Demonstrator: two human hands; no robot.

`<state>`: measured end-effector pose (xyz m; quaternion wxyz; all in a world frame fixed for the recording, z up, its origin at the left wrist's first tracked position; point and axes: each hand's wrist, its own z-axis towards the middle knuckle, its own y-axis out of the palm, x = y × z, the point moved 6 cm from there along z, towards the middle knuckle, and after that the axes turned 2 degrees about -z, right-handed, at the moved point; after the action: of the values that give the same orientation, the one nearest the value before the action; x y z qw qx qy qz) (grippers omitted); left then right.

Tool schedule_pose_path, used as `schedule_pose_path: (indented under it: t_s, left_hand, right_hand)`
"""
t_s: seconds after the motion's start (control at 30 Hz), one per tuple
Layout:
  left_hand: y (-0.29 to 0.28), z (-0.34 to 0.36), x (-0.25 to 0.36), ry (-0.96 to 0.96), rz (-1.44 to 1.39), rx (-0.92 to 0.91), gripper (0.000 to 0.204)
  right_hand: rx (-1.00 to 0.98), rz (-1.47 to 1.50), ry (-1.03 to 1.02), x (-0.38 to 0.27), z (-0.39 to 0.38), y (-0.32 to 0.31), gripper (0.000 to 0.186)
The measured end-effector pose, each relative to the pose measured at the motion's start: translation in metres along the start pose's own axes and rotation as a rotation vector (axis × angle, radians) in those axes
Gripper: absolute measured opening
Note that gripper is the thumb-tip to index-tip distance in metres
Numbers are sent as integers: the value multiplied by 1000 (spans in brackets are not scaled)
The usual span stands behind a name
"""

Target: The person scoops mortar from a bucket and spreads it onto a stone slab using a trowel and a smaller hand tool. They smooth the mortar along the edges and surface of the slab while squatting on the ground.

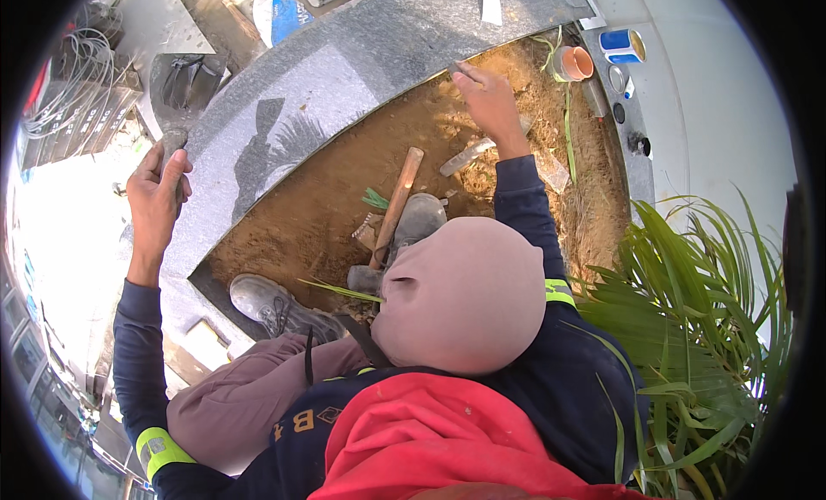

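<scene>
My left hand point(155, 190), out over the left end of the curved grey stone slab point(331, 70), is closed around a grey, rounded lump point(175, 140) whose kind I cannot make out. At the slab's inner edge is my right hand point(495, 108), its thumb and finger drawn together by a small dark bit too small to name. A hammer point(404, 199) with a wooden handle leans beside my shoe, its head down in the brown soil point(344, 177) that the slab borders. A pale strip point(467, 156) lies on the soil below my right hand.
An orange pot point(578, 63) and a blue tin point(622, 46) stand at the upper right. Long-leaved palm fronds point(688, 319) crowd the right side. Coiled wire point(77, 91) and a blue-white bag point(284, 16) are at the far left and top. My shoes point(275, 306) are in the soil bed.
</scene>
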<state>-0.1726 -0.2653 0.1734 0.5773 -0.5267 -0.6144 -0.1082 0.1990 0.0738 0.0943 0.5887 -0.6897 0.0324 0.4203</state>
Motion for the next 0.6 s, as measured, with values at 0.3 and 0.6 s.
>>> schedule_pose_path:
  t_s: [0.3, 0.6]
  left_hand:
    - [4, 3, -10, 32, 0, 41, 33]
    - [18, 1, 4, -17, 17, 3, 33]
  right_hand:
    - [371, 818, 510, 189, 7, 12, 44]
    - [464, 962, 506, 209, 22, 64, 36]
